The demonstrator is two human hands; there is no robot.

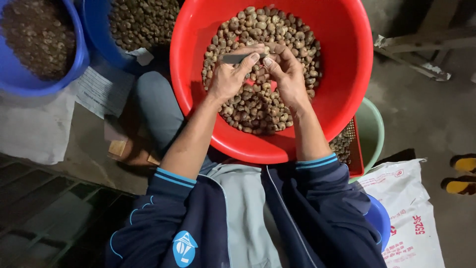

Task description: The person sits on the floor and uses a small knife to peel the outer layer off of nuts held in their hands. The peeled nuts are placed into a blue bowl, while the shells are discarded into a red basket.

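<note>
Over a red basin (347, 74) of brown nuts (253, 106), the left hand (229, 77) gripped a small grey blade (237, 58) between thumb and fingers. The right hand (285, 72) pinched one nut (266, 50) at its fingertips, touching the blade's tip.

blue tubs (79, 59) (nuts inside) | white sack (409, 218) | yellow sandals (461, 176)
</note>
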